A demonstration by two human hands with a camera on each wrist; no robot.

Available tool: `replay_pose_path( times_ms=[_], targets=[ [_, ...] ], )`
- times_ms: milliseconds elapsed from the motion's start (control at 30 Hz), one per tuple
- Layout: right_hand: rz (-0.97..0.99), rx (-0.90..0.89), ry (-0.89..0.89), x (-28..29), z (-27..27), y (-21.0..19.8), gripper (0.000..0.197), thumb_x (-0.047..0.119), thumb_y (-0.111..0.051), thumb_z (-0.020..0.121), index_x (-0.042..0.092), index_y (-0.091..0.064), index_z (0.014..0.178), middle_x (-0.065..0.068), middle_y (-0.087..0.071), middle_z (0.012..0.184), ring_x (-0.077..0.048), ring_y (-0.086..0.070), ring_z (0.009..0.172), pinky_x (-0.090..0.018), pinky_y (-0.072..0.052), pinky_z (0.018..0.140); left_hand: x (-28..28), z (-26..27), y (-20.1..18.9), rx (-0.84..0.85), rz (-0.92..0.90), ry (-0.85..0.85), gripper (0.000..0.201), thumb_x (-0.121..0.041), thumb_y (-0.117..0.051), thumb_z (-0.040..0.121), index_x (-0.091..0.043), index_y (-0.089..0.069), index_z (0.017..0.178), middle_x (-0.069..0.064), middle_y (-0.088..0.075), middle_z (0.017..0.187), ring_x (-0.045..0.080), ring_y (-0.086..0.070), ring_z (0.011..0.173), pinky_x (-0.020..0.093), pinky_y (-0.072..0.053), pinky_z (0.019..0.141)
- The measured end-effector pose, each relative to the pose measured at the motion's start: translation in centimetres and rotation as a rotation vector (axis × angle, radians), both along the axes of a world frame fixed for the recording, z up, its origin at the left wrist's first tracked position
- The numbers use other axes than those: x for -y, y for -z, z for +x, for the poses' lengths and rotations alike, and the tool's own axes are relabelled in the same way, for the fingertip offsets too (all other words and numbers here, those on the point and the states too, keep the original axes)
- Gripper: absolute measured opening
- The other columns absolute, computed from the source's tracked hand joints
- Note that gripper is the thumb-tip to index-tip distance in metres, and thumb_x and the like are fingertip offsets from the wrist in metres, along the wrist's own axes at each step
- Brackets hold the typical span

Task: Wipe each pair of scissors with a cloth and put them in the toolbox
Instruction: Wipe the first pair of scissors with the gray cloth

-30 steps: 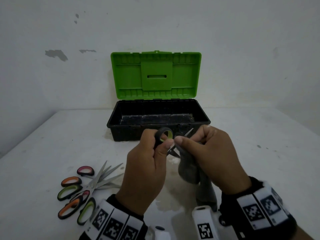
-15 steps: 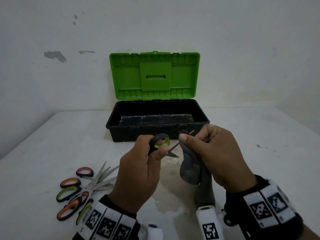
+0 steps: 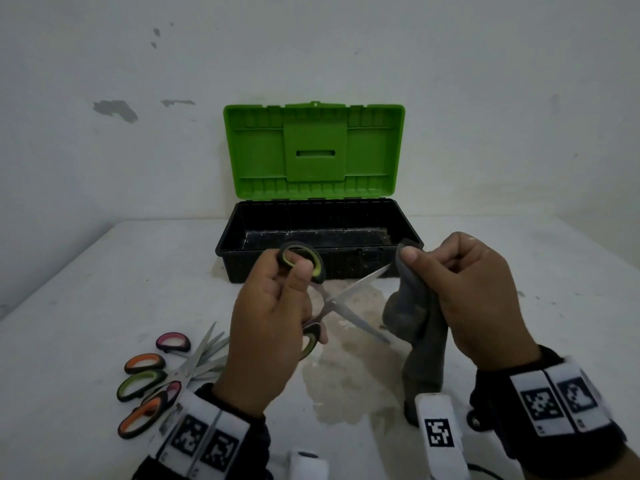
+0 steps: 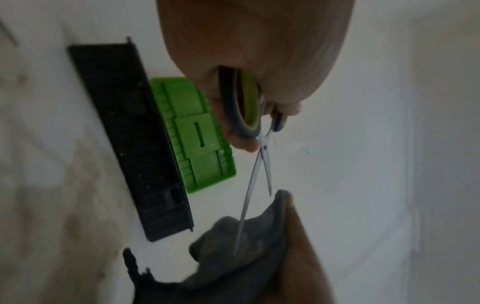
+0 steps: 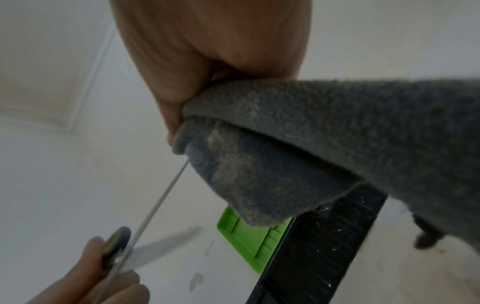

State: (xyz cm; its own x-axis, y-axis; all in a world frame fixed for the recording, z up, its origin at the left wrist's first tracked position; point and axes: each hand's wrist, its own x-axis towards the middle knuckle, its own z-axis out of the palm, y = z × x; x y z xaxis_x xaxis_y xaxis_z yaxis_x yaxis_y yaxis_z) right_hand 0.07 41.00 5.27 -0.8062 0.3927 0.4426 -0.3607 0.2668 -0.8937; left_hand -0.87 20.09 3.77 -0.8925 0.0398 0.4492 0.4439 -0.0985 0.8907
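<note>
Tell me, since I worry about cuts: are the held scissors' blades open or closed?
Open. The scissors in the left hand show two blades crossing in an X, tips spread toward the cloth.

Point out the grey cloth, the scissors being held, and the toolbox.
grey cloth (image 3: 420, 327), head view, on the fold hanging below the right hand.
held scissors (image 3: 349, 291), head view, on the upper blade just past the pivot.
toolbox (image 3: 313, 143), head view, on the raised green lid's centre panel.

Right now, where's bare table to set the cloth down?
Free: table right of the toolbox, and left of it beyond the scissor pile. Crowded: front centre, where left hand holds open scissors beside right hand gripping the cloth.
</note>
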Motion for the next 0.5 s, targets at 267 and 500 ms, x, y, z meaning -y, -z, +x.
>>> replay_pose_path(
  times_ms=[267,500],
  targets=[
    [0.133,-0.025,-0.186,2.2,1.0,0.3,0.029,0.033,-0.085,0.061,0.018,-0.060,0.061,-0.009,-0.073,0.069,-0.031,-0.070,0.063,-0.039,-0.056,0.056,-0.1,-1.0,-0.5,0.490,0.411,0.137,0.023,-0.032,-0.050,0.097,-0.014,-0.063,0.094,0.000,-0.019,0.062,0.011,-0.024,0.048,0.026,-0.042,0.040],
    [0.203,-0.008,-0.125,3.9,0.9,0.5,0.033,0.037,-0.089,0.063,0.018,-0.063,0.061,-0.007,-0.070,0.066,-0.030,-0.067,0.062,-0.046,-0.055,0.057,-0.8,0.0,-0.8,0.556,0.397,0.119,0.034,-0.036,-0.053,0.096,-0.005,-0.063,0.106,0.006,-0.016,0.068,0.015,-0.026,0.052,0.026,-0.042,0.038]
  ],
)
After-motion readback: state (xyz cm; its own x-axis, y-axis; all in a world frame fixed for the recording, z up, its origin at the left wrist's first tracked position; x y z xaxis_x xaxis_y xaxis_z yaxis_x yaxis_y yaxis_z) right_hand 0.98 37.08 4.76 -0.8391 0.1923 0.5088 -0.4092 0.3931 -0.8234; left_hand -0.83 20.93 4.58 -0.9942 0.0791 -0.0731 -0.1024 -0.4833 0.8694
